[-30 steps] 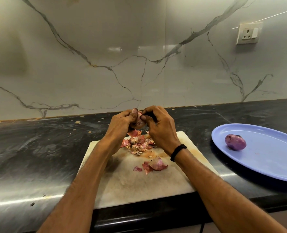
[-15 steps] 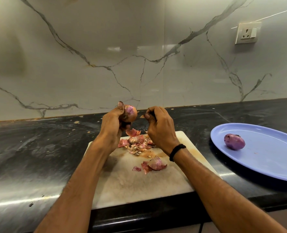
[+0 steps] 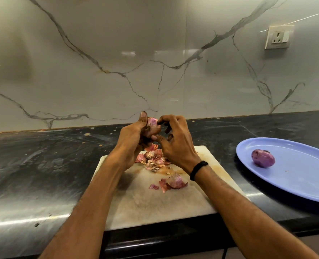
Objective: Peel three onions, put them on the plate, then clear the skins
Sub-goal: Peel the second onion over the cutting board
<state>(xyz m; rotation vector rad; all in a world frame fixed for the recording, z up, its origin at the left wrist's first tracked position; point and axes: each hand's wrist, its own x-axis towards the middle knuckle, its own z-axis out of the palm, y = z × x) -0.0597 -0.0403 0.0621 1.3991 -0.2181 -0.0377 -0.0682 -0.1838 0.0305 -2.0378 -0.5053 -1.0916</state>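
Half a second ago the hands were apart, with the right hand (image 3: 177, 146) drawn clear of the onion (image 3: 152, 126). Now it is back, forefinger hooked on the pink upper edge and thumb against the underside, the other fingers loosely curled. The left hand (image 3: 134, 139) keeps its grip closed round the onion, thumb upright beside it, above the far end of the board (image 3: 155, 202). I judge another strip is about to come off (brown skin still shows low down), so this onion is not ready for the plate (image 3: 304, 184), where one peeled onion (image 3: 263, 158) lies. Skins (image 3: 154, 157) are heaped on the board under the hands. The held onion seems to turn its rooty end toward the viewer, its long axis running roughly front to back. The peeled onion lies on its side, long axis across the plate.
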